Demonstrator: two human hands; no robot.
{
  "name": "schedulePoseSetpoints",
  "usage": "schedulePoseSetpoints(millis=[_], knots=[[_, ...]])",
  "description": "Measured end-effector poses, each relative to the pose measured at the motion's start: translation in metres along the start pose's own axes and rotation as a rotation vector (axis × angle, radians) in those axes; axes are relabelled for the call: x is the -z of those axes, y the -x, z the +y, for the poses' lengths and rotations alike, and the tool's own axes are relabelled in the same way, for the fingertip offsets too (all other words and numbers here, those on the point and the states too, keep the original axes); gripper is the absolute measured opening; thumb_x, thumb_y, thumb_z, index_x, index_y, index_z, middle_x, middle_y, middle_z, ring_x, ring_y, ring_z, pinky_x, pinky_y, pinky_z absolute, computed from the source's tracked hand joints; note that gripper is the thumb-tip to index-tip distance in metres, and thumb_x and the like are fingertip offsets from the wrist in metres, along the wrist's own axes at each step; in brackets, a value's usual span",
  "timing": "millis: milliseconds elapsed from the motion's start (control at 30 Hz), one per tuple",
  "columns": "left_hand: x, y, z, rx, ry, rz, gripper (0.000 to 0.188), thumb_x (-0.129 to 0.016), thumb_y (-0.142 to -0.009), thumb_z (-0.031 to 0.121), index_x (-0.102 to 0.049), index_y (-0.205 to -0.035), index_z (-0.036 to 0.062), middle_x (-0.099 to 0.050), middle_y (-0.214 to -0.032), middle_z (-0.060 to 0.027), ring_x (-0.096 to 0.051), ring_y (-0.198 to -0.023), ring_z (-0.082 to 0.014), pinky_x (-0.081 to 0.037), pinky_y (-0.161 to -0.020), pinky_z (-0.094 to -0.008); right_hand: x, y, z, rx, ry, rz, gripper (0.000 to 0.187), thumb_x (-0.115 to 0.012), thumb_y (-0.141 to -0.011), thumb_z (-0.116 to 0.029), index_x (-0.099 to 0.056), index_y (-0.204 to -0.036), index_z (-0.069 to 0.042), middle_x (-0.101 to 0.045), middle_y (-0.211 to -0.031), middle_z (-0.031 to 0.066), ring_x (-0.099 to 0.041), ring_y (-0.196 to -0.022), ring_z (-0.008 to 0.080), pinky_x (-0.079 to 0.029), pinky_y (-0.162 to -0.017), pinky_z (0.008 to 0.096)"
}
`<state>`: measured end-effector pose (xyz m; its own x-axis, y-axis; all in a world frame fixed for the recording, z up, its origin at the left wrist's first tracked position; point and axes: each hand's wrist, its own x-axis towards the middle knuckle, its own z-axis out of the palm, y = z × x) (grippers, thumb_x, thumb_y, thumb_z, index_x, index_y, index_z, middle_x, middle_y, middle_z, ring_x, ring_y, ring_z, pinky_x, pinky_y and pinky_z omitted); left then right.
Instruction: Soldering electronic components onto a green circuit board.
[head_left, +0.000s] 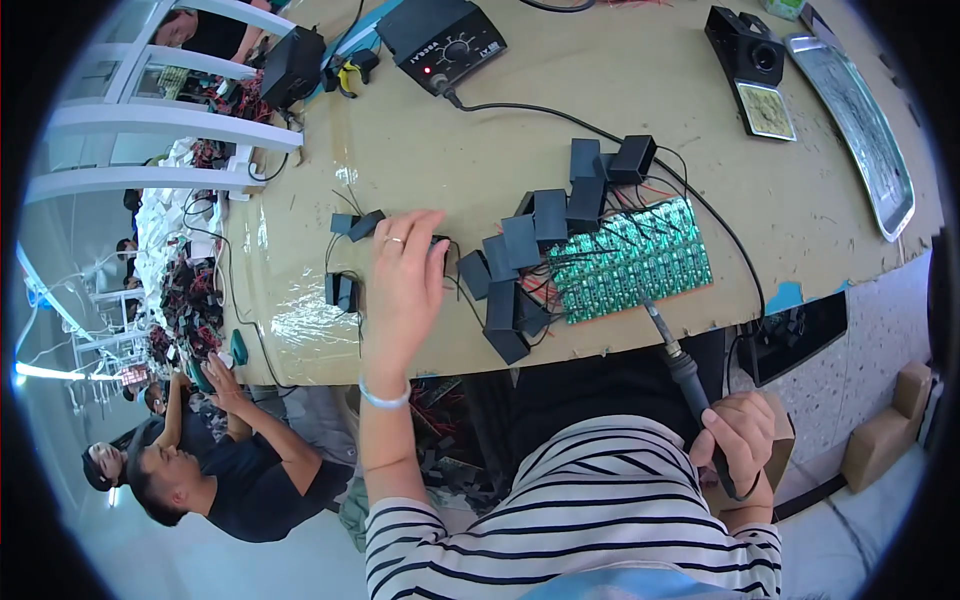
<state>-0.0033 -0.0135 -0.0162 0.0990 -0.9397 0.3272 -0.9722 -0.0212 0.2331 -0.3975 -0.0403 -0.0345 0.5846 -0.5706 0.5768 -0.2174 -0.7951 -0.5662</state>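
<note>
My right hand (742,440) is wrapped round the handle of a soldering iron (683,370). Its tip points at the near edge of a green circuit board panel (640,255), and I cannot tell whether it touches. Red and black wires run from the panel's left side to several black boxes (520,242). Over the cardboard left of the panel, my left hand (405,285) has its fingers stretched out. Close by its fingertips lie small black boxes (367,225) with wires; another one (342,292) sits beside the wrist side. A dark piece behind the thumb is partly hidden.
The soldering station (443,45) stands at the back, its cable crossing the table to the right. An iron stand with sponge (768,108) and a metal tray (860,130) lie at the far right. Other people (235,480) sit at the left, near a heap of wired parts.
</note>
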Motion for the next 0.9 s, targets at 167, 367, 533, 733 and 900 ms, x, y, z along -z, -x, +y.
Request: schedulePoseSetpoints(millis=[167,367,533,733,900], knots=[[-0.006,0.008,-0.033,0.009,0.071,-0.048,0.015,-0.068,-0.09,0.0,-0.066,-0.104,-0.0031,-0.067,-0.095,-0.0137,-0.063,-0.086,-0.033,-0.052,-0.077,-0.04,0.0,-0.006,-0.002,0.011,-0.02,-0.025,0.02,-0.068,-0.082,-0.001,-0.064,-0.102,-0.001,-0.063,-0.078,0.0062,-0.064,-0.062,0.0218,-0.054,-0.059,0.0336],[0.006,0.01,-0.017,0.305,0.5,0.225,0.007,-0.061,-0.095,-0.002,-0.066,-0.101,-0.0028,-0.066,-0.087,-0.0086,-0.062,-0.073,-0.0144,-0.048,-0.067,-0.0294,-0.004,-0.009,0.0,0.027,-0.036,-0.018,0.021,-0.07,-0.082,-0.001,-0.065,-0.102,0.001,-0.063,-0.078,0.0062,-0.064,-0.062,0.0216,-0.054,-0.057,0.0322],[0.016,-0.015,0.055,-0.074,0.386,-0.183,0.014,-0.066,-0.088,-0.002,-0.069,-0.101,0.004,-0.063,-0.09,-0.009,-0.063,-0.069,-0.0249,-0.051,-0.065,-0.0327,-0.011,-0.009,0.008,0.036,-0.028,-0.012,0.024,-0.071,-0.078,0.002,-0.067,-0.102,0.002,-0.064,-0.079,0.0063,-0.063,-0.062,0.0213,-0.054,-0.058,0.0321],[-0.019,-0.025,0.08,-0.319,0.26,-0.311,0.015,-0.073,-0.079,0.0,-0.07,-0.094,0.0027,-0.062,-0.09,-0.009,-0.066,-0.082,-0.0281,-0.055,-0.069,-0.0367,-0.024,-0.009,0.014,0.035,-0.089,-0.007,0.026,-0.073,-0.074,0.003,-0.068,-0.1,0.002,-0.063,-0.077,0.0058,-0.064,-0.062,0.0206,-0.055,-0.058,0.0317],[-0.035,-0.023,0.081,-0.341,0.182,-0.353,0.013,-0.071,-0.08,-0.002,-0.069,-0.092,0.0026,-0.063,-0.09,-0.0095,-0.066,-0.087,-0.029,-0.055,-0.072,-0.0391,-0.03,-0.009,0.021,0.039,-0.088,0.003,0.026,-0.074,-0.073,0.005,-0.069,-0.099,0.003,-0.063,-0.076,0.0056,-0.064,-0.061,0.0201,-0.055,-0.057,0.0311]])
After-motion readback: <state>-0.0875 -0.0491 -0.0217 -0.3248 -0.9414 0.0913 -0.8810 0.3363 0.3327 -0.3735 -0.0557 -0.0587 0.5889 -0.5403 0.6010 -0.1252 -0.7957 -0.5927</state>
